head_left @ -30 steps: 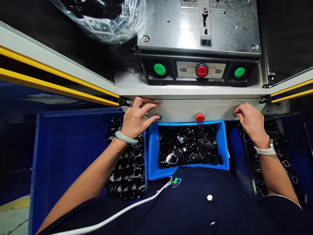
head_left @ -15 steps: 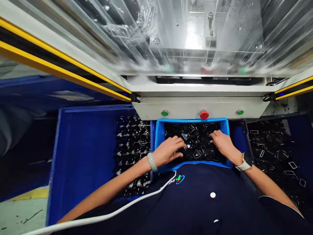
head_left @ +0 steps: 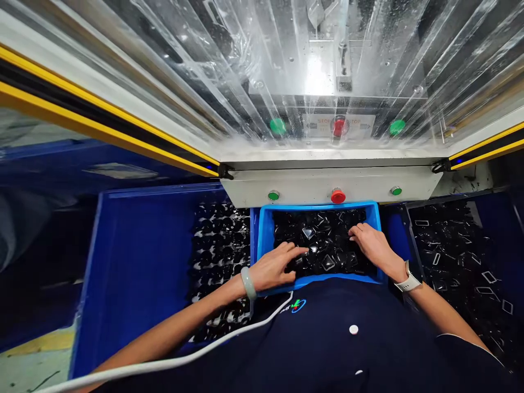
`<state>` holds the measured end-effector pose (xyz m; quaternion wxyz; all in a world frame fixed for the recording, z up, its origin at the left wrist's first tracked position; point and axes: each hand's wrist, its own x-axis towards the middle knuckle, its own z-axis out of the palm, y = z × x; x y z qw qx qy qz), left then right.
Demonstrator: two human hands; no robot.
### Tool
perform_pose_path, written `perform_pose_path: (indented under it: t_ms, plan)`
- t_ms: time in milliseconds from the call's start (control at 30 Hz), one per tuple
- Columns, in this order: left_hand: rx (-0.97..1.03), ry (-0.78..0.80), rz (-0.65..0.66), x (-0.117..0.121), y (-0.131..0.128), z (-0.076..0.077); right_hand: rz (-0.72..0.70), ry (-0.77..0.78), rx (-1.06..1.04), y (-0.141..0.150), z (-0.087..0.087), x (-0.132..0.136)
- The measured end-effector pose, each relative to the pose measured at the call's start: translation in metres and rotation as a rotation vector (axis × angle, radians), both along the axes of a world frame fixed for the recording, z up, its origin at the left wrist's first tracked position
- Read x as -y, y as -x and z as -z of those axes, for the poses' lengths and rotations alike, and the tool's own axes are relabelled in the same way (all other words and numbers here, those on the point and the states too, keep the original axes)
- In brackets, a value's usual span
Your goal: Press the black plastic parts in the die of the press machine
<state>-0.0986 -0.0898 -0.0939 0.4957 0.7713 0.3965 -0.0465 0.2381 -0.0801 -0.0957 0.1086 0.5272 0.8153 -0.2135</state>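
In front of my body sits a light blue bin (head_left: 319, 206) holding many glossy black parts (head_left: 327, 240), some with pale square outlines. Over its near left corner is my left hand (head_left: 273, 267), with thumb and index finger apart and nothing visible between them. My right hand (head_left: 371, 246) reaches in over the right side of the bin. Its fingers are bent and drawn together at the tips, close to the black parts. Whatever may be between those fingertips is too small to make out.
Behind the bin, a machine panel carries two green buttons (head_left: 273, 195) and a red button (head_left: 338, 196). A clear plastic cover (head_left: 368, 103) rises above it. Blue crates stand left (head_left: 139, 262) and right (head_left: 395, 226), with black parts. A white cable (head_left: 196, 355) crosses my left arm.
The clear cover has come down to the machine's ledge, hiding the gap beneath it. My left hand has drawn slightly left and towards my body. My right hand stays nearly in place.
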Motion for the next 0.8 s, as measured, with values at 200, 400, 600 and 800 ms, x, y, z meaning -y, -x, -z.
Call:
perform_pose_path:
  t_ms: [200, 400, 600, 800]
  plan:
    - [0.303, 0.415, -0.621, -0.038, -0.031, -0.035, 0.244, -0.015, -0.432, -0.001, -0.016, -0.017]
    - [0.556, 0.541, -1.056, -0.052, -0.066, -0.044, 0.534, 0.028, -0.791, 0.011, -0.050, -0.030]
    - [0.840, 0.689, -1.023, -0.060, -0.081, -0.039, 0.569, 0.000, -0.904, 0.031, -0.079, -0.036]
    - [0.822, 0.530, -0.908, -0.057, -0.090, -0.039, 0.492, 0.004, -0.885, 0.043, -0.081, -0.048]
